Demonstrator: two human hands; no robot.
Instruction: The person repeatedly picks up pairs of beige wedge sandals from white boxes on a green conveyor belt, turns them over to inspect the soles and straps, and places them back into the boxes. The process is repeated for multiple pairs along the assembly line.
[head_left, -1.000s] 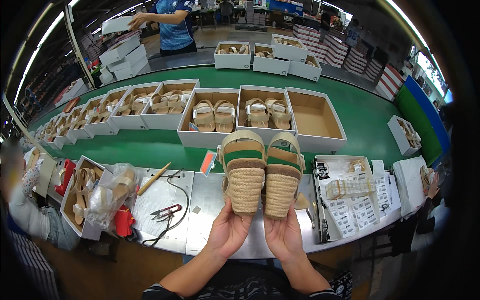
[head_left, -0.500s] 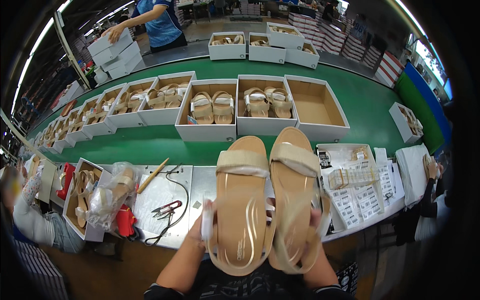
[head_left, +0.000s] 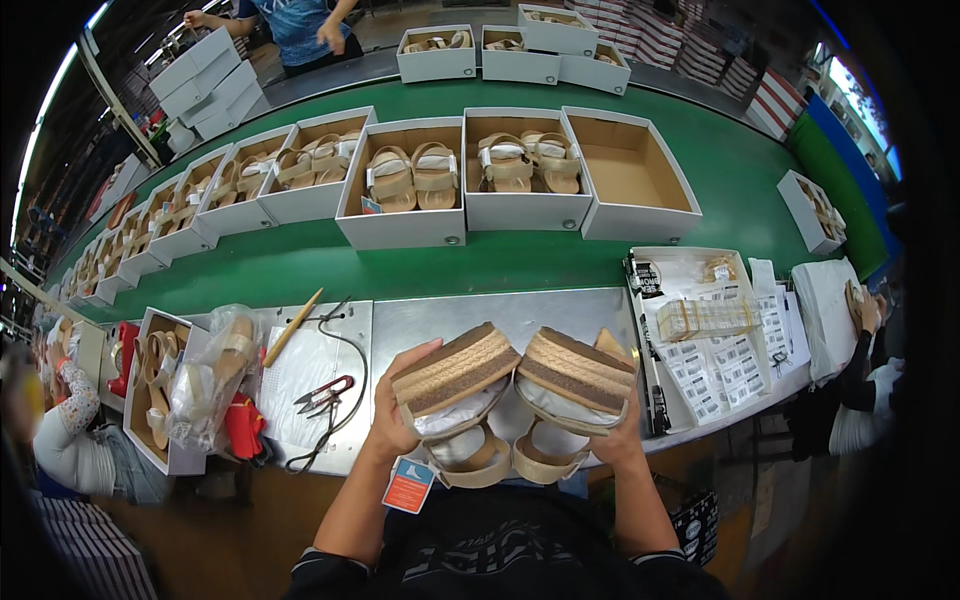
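Note:
A pair of tan sandals is held up close to my body over the near edge of the steel worktop [head_left: 490, 305]. My left hand [head_left: 393, 408] is closed round the side of the left sandal [head_left: 455, 375]. The right sandal [head_left: 577, 375] is gripped the same way by my right hand [head_left: 622, 432]. Both are tilted, with their layered, braided-look sole edges turned up and their straps underneath. White wrapping shows inside the straps. A red and blue card tag [head_left: 409, 485] hangs below the left sandal. The fingertips are partly hidden behind the soles.
An open white box [head_left: 640, 205] with a bare tan inside stands on the green belt [head_left: 560, 265], beside several boxes of sandals. Red-handled snips [head_left: 325, 393] and a wooden stick [head_left: 293, 328] lie left; a tray of labels [head_left: 705, 385] lies right. Co-workers flank the line.
My hands have turned the sandals over from insoles facing me to sole edges up, bringing them lower and nearer my body. The far co-worker's arms have moved apart.

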